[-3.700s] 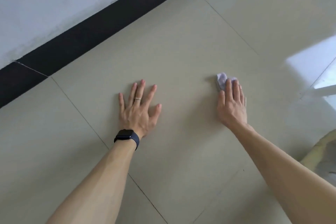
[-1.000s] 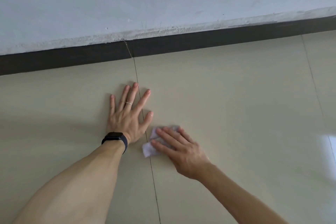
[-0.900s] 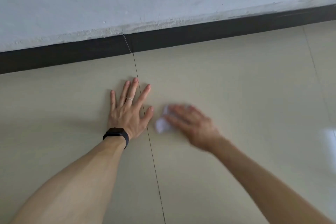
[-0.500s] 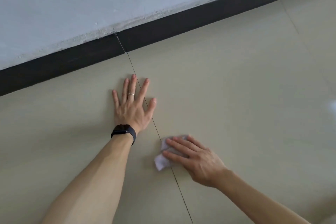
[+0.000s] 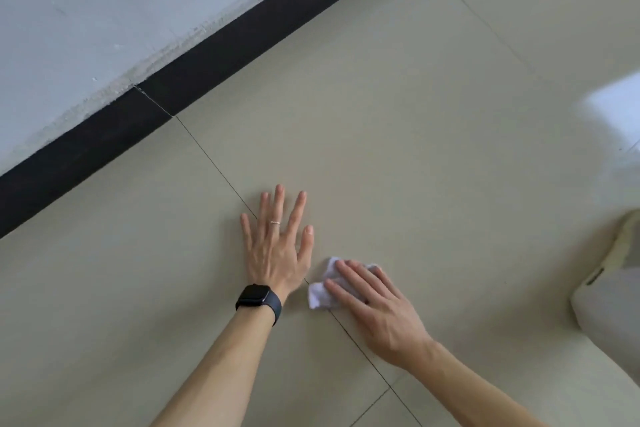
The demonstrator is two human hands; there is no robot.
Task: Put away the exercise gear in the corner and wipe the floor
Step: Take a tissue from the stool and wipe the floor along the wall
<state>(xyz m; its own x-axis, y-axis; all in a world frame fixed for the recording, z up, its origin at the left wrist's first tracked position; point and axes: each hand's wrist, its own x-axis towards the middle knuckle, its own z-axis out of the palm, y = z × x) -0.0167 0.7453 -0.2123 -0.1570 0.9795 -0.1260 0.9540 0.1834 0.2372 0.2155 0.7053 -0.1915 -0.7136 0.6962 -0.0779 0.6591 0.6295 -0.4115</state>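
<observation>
Now left hand [image 5: 277, 250] flat, fingers splayed on floor [image 5: 415, 149]; right hand [image 5: 374, 305] straight-fingered, pressing cloth [image 5: 320, 295] down.

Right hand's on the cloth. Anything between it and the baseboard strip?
Yes: the left hand lies flat on the floor directly beside the cloth, on its baseboard side. Nothing else visible there.

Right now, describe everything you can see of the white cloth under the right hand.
The white cloth is a small, soft, crumpled wad, faintly lilac in its folds; cloth or tissue, I cannot tell. It lies on the beige tiled floor, across a dark grout line. The right hand presses straight fingers onto it, hiding its right part. It sits close beside the left hand, seemingly not touching it.
</observation>
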